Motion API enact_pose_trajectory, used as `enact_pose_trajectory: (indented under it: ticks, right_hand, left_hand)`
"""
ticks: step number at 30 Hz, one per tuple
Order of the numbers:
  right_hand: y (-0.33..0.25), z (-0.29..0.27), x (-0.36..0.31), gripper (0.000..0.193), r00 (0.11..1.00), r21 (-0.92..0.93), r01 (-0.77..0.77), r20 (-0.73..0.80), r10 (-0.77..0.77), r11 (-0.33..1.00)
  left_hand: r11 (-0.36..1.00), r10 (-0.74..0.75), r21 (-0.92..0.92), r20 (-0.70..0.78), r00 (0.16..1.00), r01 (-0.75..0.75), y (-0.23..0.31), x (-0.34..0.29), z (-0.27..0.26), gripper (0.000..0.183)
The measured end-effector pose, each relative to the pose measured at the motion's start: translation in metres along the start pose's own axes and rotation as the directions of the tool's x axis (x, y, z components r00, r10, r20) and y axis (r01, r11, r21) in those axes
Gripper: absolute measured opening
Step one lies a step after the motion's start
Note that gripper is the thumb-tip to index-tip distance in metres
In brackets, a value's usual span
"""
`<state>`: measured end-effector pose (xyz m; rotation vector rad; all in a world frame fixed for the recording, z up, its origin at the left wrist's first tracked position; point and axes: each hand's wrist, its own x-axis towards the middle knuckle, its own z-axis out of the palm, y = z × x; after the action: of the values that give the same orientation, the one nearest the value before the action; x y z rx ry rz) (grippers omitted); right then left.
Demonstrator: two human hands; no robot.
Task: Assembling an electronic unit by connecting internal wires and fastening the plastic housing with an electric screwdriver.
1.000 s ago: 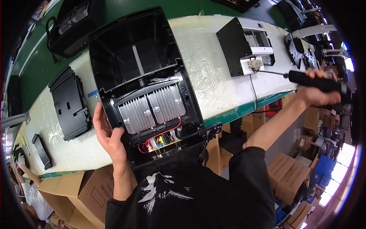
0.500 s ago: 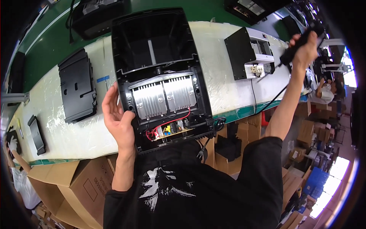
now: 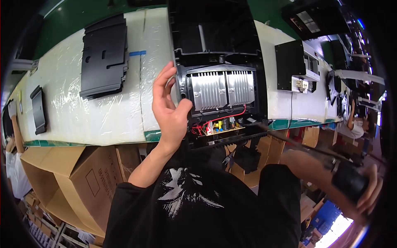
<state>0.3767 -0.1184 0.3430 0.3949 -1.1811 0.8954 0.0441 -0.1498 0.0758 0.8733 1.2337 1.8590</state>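
A large black appliance housing (image 3: 261, 76) lies open on the bench in front of me. Inside it sit two silver finned metal blocks (image 3: 210, 91), and nearer me a small circuit board (image 3: 225, 129) with red wires. My left hand (image 3: 170, 113) grips the housing's left wall, thumb over the rim and fingers along the outer side. Off at the lower right, my right hand (image 3: 369, 191) is closed around a black corded electric screwdriver (image 3: 350, 180), smeared by motion. A thin dark line reaches from the tool toward the housing's near right corner.
Black panels (image 3: 103, 58) are stacked on the film-covered bench (image 3: 136, 107) to the left, with a smaller black piece (image 3: 38, 109) beyond. A black-and-white unit (image 3: 289, 64) stands at the right. Cardboard boxes (image 3: 74, 182) fill the space below the bench. Other people work at both far sides.
My right hand has swung the screwdriver from the upper right down to the lower right. The view has shifted, so the bench things appear displaced. My left hand stays on the housing's wall.
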Motion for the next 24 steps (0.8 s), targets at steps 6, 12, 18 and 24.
enact_pose_trajectory:
  ticks: [6,12,18,24]
  right_hand:
    - [0.088,0.055,-0.047,0.013,0.926,0.321,-0.335,0.285,0.247,0.886]
    - [0.123,0.114,-0.092,0.032,0.816,-0.048,-0.575,0.052,0.576,0.817]
    - [0.150,0.110,-0.142,0.039,0.951,-0.047,-0.298,0.072,0.301,0.953]
    - [0.117,0.102,-0.139,0.037,0.633,-0.335,-0.693,0.140,0.761,0.638]
  left_hand:
    - [0.999,0.046,0.011,0.019,0.999,-0.046,0.001,-0.001,-0.003,0.060]
    - [0.998,0.060,0.015,0.014,0.998,-0.060,0.001,0.001,-0.007,0.059]
    - [0.995,0.072,0.062,0.039,0.997,-0.074,0.000,0.001,-0.006,0.065]
    - [0.995,0.072,0.064,0.049,0.996,-0.075,-0.001,0.001,-0.005,0.064]
